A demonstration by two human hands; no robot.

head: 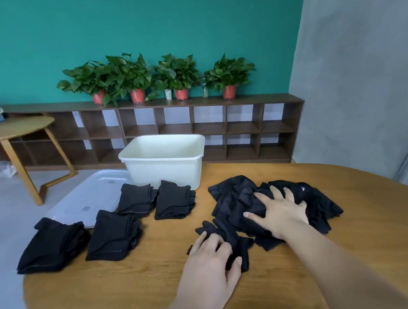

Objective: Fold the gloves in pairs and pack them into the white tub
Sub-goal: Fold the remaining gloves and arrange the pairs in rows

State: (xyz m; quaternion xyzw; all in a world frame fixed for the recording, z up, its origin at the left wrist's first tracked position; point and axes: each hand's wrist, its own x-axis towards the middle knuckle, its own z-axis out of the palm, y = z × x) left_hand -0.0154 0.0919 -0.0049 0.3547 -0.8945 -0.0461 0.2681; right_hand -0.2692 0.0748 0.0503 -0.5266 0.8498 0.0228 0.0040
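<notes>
Head camera, looking down: I am pressing my right hand (pixel 284 212), fingers spread flat, onto the loose pile of black gloves (pixel 235 195) toward the right edge of the table (pixel 135 294), while my left hand (pixel 208 262) is pinching one glove (pixel 239 246) at the pile's near side between curled fingers and thumb. Four folded stacks (pixel 114 235) are lying toward the left edge; the white tub (pixel 165 166) is standing at the far edge, beside a translucent lid (pixel 85 198).
</notes>
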